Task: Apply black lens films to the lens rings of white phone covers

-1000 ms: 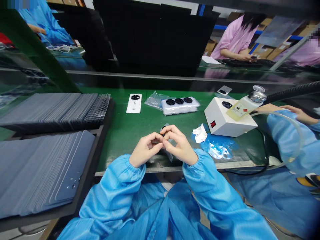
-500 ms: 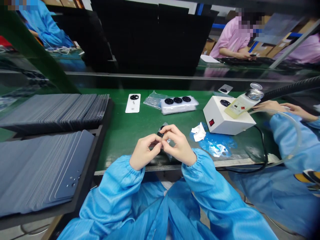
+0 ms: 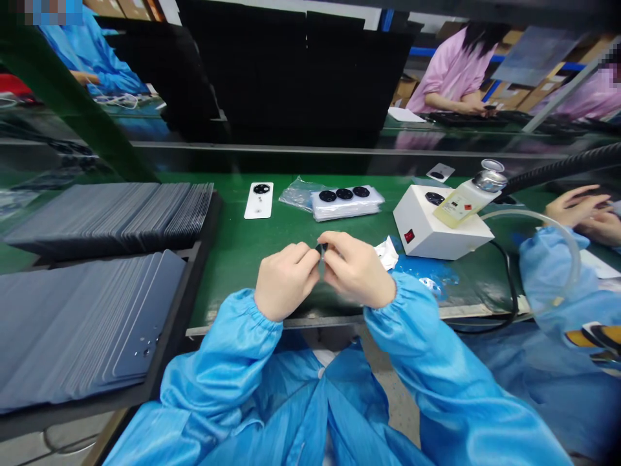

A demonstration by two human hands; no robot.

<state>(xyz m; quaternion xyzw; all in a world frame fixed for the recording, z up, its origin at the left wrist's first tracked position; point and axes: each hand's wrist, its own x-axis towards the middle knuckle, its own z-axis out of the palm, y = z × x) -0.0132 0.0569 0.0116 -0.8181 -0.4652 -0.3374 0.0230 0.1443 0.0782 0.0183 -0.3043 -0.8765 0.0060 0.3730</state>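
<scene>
My left hand (image 3: 286, 279) and my right hand (image 3: 358, 268) meet above the front of the green bench. Between their fingertips they pinch a small black camera lens cover (image 3: 321, 248), mostly hidden by the fingers. Beyond them lies a clear-plastic stack of sheets (image 3: 347, 208) with three round black lens covers (image 3: 344, 194) on top. To its left rests a white phone back panel (image 3: 258, 202) with a black round camera area. Close to my right hand is a crumpled white paper (image 3: 388, 252) on blue film (image 3: 427, 272).
Racks of grey-blue phone back panels (image 3: 140, 323) fill the left side. On the right, a white box (image 3: 439, 226) with a red switch carries a bottle of yellowish liquid (image 3: 470, 197). A co-worker's hands (image 3: 582, 210) are at the far right; a hose (image 3: 563, 162) reaches in there.
Both hands have risen slightly and turned, their backs now covering more of the lens cover. The clear film seen below the fingers is hidden now. The neighbouring co-worker's hands have shifted right.
</scene>
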